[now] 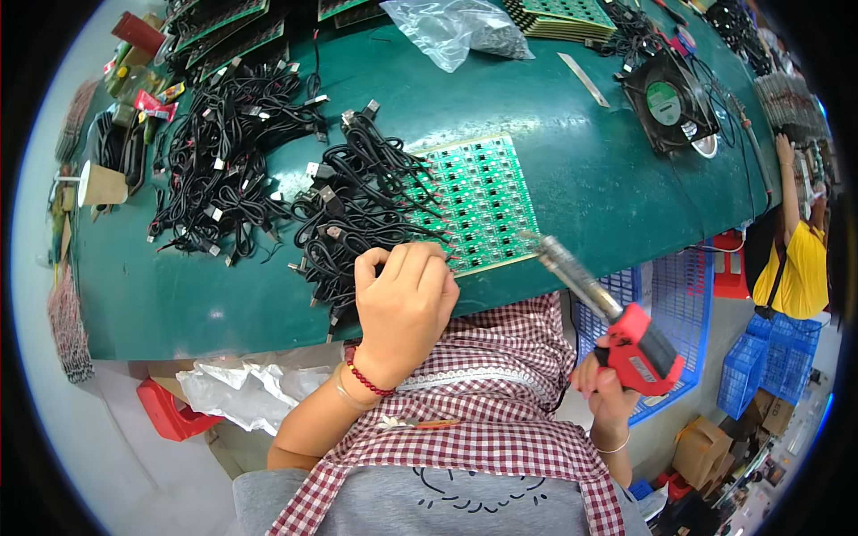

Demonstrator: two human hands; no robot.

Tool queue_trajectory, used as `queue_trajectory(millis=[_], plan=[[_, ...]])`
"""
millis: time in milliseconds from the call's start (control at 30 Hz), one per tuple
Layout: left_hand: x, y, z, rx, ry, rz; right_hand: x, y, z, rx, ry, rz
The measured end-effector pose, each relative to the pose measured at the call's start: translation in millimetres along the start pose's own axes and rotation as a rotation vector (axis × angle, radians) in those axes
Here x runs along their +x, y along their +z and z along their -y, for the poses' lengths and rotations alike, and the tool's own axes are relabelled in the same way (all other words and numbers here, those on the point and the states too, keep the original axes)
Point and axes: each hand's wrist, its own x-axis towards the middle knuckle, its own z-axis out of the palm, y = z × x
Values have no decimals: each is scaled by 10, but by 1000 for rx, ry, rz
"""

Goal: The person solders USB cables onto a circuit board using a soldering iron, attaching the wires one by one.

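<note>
A green circuit-board panel (487, 201) with rows of small parts lies on the table before me. Black cables (353, 192) with USB plugs are heaped along its left side, their thin red-tipped wires reaching onto the panel. My left hand (407, 290) is closed at the panel's lower left corner, beside the cables; its fingertips are hidden, so what they pinch does not show. Gripped in my right hand (608, 389) is a red and black soldering gun (648, 353). Its metal barrel points up and left, the tip over or beside the panel's lower right edge.
More bundled cables (228, 165) lie at the left on the green table (590, 179). Far back are a clear plastic bag (451, 31), stacked boards (567, 13) and a metal strip (584, 80). A black fan (666, 98) stands at the right. Below are blue crates (755, 366). Someone in yellow (795, 272) works at far right.
</note>
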Motion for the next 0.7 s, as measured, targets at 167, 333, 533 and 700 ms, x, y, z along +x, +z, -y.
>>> queue_trajectory(millis=[167,333,533,700], plan=[[-22,50,-33,13,-21,-28,-136,46,-170,51,124,69],[2,42,-43,37,-38,29,-147,102,-200,52,167,44],[25,32,-44,30,-51,68,-160,114,-246,6,184,30],[36,25,-52,34,-63,61,-152,102,-253,-43,176,52]])
